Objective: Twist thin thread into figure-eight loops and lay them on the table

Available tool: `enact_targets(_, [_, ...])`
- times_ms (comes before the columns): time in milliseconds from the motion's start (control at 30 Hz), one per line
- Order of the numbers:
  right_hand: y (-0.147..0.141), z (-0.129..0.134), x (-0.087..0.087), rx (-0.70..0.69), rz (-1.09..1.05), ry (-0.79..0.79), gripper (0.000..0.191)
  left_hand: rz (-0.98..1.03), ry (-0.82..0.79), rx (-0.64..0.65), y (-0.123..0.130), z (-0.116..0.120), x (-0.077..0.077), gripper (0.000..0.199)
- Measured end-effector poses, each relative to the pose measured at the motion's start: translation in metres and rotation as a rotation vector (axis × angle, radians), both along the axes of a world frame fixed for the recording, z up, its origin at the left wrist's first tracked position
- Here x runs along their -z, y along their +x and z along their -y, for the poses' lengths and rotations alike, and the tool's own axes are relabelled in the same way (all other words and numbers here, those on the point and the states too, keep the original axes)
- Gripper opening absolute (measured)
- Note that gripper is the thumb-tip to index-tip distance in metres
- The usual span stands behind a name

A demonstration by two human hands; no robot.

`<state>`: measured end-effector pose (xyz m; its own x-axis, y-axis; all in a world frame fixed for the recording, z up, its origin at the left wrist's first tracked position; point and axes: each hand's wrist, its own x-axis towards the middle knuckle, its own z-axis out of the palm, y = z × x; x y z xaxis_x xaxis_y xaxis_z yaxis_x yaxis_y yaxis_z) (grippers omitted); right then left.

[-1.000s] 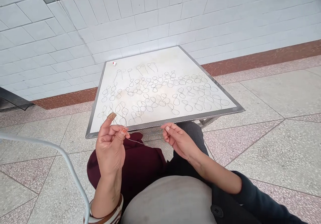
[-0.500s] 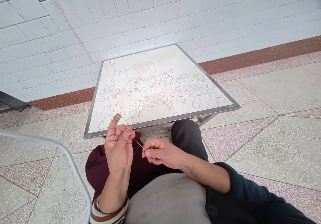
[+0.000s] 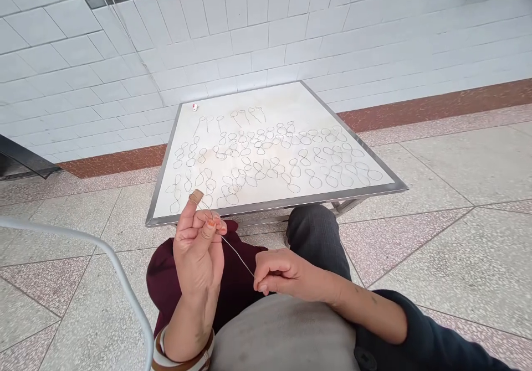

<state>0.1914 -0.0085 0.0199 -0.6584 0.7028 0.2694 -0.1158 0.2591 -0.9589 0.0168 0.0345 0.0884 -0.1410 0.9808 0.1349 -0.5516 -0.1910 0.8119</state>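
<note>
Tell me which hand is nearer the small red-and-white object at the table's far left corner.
Left. The left hand is at the near edge of the table, across the tabletop from the small object. The right hand is farther, lower in view and to the right.

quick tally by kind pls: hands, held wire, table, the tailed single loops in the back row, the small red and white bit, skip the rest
Hands: 2, left hand and right hand
Held wire: 1
Table: 1
Tailed loops: 7
Red and white bit: 1
Total: 12
</note>
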Motion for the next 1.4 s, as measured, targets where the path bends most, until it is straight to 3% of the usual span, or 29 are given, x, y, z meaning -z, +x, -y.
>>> enact_targets(100, [0.012, -0.008, 0.004, -0.046, 0.074, -0.071, 0.022, -0.021, 0.034, 0.023, -0.004, 0.0, -0.003, 0.057])
enact_targets(233, [0.01, -0.028, -0.01, 0.236, -0.087, -0.261, 0.034, -0.07, 0.025, 0.204, 0.002, 0.005, 0.0, 0.059])
enact_targets(367, [-0.011, -0.034, -0.033, 0.064, -0.16, -0.344, 0.031, -0.064, 0.043, 0.274, 0.01, 0.007, 0.01, 0.062])
enact_targets(433, [-0.021, -0.03, -0.038, 0.093, -0.196, -0.444, 0.027, -0.054, 0.055, 0.283, 0.01, 0.006, 0.015, 0.065])
enact_targets(500, [-0.027, -0.024, -0.037, 0.227, -0.195, -0.484, 0.024, -0.071, 0.042, 0.301, 0.009, 0.004, 0.019, 0.067])
enact_targets(567, [-0.029, -0.021, -0.035, 0.43, -0.135, -0.397, 0.021, -0.119, -0.001, 0.302, 0.009, 0.004, 0.022, 0.066])
enact_targets(667, [-0.027, -0.022, -0.03, 0.725, 0.029, -0.104, 0.015, -0.202, -0.048, 0.221, 0.01, 0.004, 0.025, 0.066])
enact_targets(767, [-0.023, -0.026, -0.026, 0.876, 0.229, 0.2, 0.014, -0.257, -0.043, 0.117, 0.015, 0.005, 0.027, 0.067])
enact_targets(900, [-0.023, -0.027, -0.021, 0.899, 0.393, 0.41, 0.015, -0.255, -0.062, -0.014, 0.019, 0.008, 0.029, 0.052])
enact_targets(1067, [-0.024, -0.025, -0.016, 0.814, 0.38, 0.39, 0.019, -0.215, -0.092, -0.04, 0.021, 0.009, 0.03, 0.051])
enact_targets(1267, [-0.028, -0.025, -0.01, 0.902, 0.415, 0.469, 0.019, -0.138, -0.129, -0.045, 0.027, 0.009, 0.029, 0.051])
enact_targets(1400, [-0.028, -0.025, -0.008, 0.857, 0.397, 0.468, 0.019, -0.101, -0.149, -0.011, 0.028, 0.007, 0.027, 0.049])
